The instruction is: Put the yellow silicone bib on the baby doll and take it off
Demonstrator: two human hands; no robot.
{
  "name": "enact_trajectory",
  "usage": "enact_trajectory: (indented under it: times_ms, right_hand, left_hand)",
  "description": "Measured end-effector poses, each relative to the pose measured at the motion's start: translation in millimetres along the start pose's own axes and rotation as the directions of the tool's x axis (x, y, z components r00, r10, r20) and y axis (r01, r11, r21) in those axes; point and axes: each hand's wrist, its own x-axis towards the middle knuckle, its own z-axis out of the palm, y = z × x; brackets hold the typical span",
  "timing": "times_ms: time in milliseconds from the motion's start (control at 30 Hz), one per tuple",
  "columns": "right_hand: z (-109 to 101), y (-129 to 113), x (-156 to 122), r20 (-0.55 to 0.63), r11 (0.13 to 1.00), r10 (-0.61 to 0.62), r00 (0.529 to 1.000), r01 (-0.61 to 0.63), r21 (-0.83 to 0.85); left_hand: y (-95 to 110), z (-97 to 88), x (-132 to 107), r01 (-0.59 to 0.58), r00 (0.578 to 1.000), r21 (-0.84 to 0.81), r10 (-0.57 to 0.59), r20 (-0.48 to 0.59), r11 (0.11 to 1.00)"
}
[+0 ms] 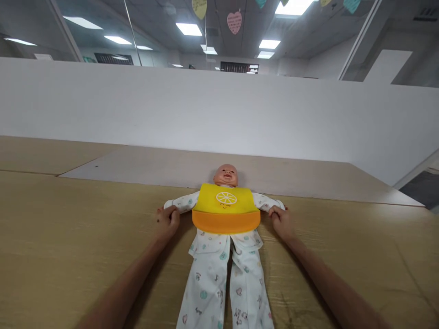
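Observation:
A baby doll (225, 175) lies on its back on a light wood-grain table (68, 237), its head away from me. It wears white pajamas (209, 274) with a small colourful print. Over its chest sits a yellow silicone bib (226, 203) with an orange catch pocket (226, 223) and a lemon-slice design. My left hand (167, 222) grips the end of the sleeve on the left side of the picture. On the other side, my right hand (281, 222) grips the opposite sleeve. The doll's own hands are hidden under my fingers.
A grey board (206, 169) lies on the far part of the table, which ends at a white partition wall (219, 109). Above the wall are glass panels, ceiling lights and hanging paper hearts. The table surface extends to both sides of the doll.

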Motion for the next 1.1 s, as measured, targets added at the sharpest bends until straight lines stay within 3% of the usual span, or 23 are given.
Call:
enact_trajectory:
  times_ms: [67, 100, 167, 233, 300, 367, 467, 533, 833, 1100]
  right_hand:
    - [-20, 14, 9, -0.104, 0.996, 0.088, 0.991, -0.09, -0.013]
    - [-32, 24, 13, -0.173, 0.988, 0.15, 0.973, -0.153, -0.004]
    - [-53, 46, 19, -0.317, 0.965, 0.255, 0.914, -0.259, 0.03]
    - [-68, 69, 22, -0.415, 0.922, 0.378, 0.827, -0.377, 0.089]
    - [-74, 85, 22, -0.452, 0.873, 0.487, 0.747, -0.435, 0.221]
    - [-72, 91, 21, -0.409, 0.845, 0.532, 0.742, -0.438, 0.306]
    - [-65, 85, 19, -0.306, 0.859, 0.504, 0.808, -0.43, 0.279]
    - [-61, 79, 18, -0.3, 0.869, 0.489, 0.819, -0.426, 0.252]
    - [-62, 70, 19, -0.295, 0.869, 0.492, 0.819, -0.446, 0.213]
    - [-61, 71, 19, -0.28, 0.872, 0.488, 0.827, -0.449, 0.194]
  left_hand:
    - [-16, -13.3, 8, 0.134, 0.987, -0.089, -0.141, -0.082, 0.987]
    - [-26, -19.4, 13, 0.223, 0.955, -0.116, -0.241, -0.176, 0.968]
    - [-46, -28.2, 21, 0.414, 0.83, -0.192, -0.456, -0.323, 0.89]
    - [-63, -31.8, 26, 0.572, 0.703, -0.24, -0.62, -0.349, 0.784]
    - [-70, -31.3, 27, 0.649, 0.653, -0.233, -0.688, -0.317, 0.724]
    - [-69, -29.6, 26, 0.663, 0.672, -0.199, -0.69, -0.267, 0.722]
    - [-62, -28.0, 24, 0.646, 0.714, -0.174, -0.669, -0.208, 0.743]
    - [-59, -27.7, 23, 0.632, 0.73, -0.179, -0.657, -0.189, 0.754]
    - [-61, -27.2, 23, 0.592, 0.779, -0.176, -0.614, -0.128, 0.787]
    - [-57, -26.9, 25, 0.578, 0.797, -0.152, -0.595, -0.107, 0.802]
